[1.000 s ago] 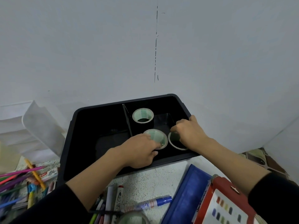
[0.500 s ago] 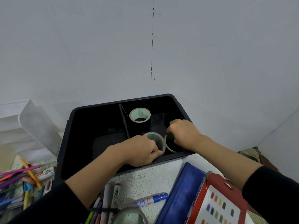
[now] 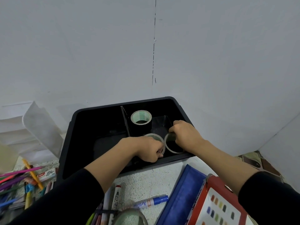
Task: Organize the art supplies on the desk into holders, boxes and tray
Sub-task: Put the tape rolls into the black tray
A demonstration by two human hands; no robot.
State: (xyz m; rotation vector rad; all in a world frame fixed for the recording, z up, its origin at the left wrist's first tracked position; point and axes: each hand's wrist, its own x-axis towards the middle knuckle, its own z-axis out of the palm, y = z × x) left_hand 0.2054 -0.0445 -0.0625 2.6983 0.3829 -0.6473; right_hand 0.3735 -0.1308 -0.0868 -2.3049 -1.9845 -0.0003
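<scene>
A black divided tray [image 3: 81, 120] stands against the white wall. In its right compartment a black tape roll with a pale core [image 3: 140, 117] stands at the back. My left hand [image 3: 146, 149] grips a second tape roll [image 3: 156, 138] near the front of that compartment, fingers curled over its rim. Beside it on the right, my right hand [image 3: 185, 135] holds a third tape roll [image 3: 170, 150] by its far edge. Both rolls sit low inside the tray, side by side.
On the speckled desk in front lie a blue marker [image 3: 152, 202], a red-capped marker [image 3: 116, 195], a blue box [image 3: 181, 197], a red paint set [image 3: 219, 207] and another tape roll [image 3: 129, 216]. Coloured pens and pencils [image 3: 21, 181] pile at the left. A white holder [image 3: 42, 127] leans at the left.
Both hands have lowered their tape rolls deeper into the tray's right compartment. The rolls now sit side by side at the front.
</scene>
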